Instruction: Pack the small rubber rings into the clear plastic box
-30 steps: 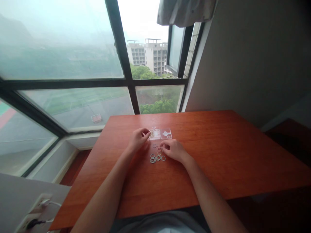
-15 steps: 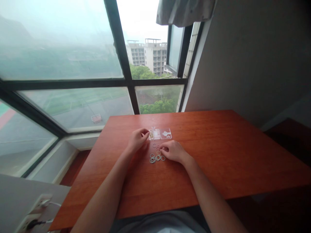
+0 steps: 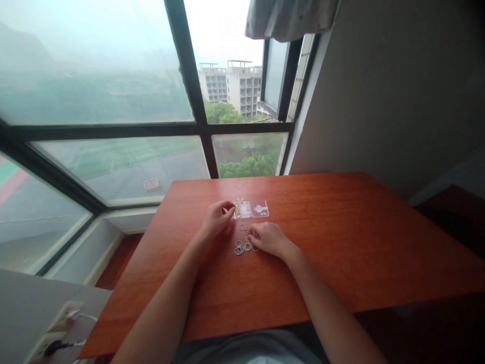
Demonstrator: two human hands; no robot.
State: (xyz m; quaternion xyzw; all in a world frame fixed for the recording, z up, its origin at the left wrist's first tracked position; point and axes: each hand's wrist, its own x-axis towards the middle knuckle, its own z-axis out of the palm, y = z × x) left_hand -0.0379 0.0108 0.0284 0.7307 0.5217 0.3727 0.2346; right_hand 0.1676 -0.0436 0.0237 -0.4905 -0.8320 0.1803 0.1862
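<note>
My left hand [image 3: 219,218] is closed at the left edge of a clear plastic box [image 3: 246,209], thumb and finger pinched against its side. The box lies with its clear lid [image 3: 260,209] folded out to the right; yellowish rings [image 3: 238,213] sit in its left part. My right hand [image 3: 270,237] is closed, palm down, its fingertips at a pale yellow ring [image 3: 247,239]. Whatever is between those fingertips is hidden. Several pale green and grey rings [image 3: 238,249] lie nearer me, some overlapping. A purplish ring [image 3: 242,227] and a partly covered pink ring [image 3: 246,231] lie just below the box.
The reddish-brown wooden table [image 3: 341,227] runs wide to the right. Behind it stand dark-framed windows [image 3: 204,128], with a grey curtain [image 3: 290,20] above. A wall socket with plugs [image 3: 56,338] is at the lower left.
My right hand has shifted slightly toward me, from beside the pink ring to the pale yellow ring, and now covers part of the rightmost ring. The left hand stays at the box.
</note>
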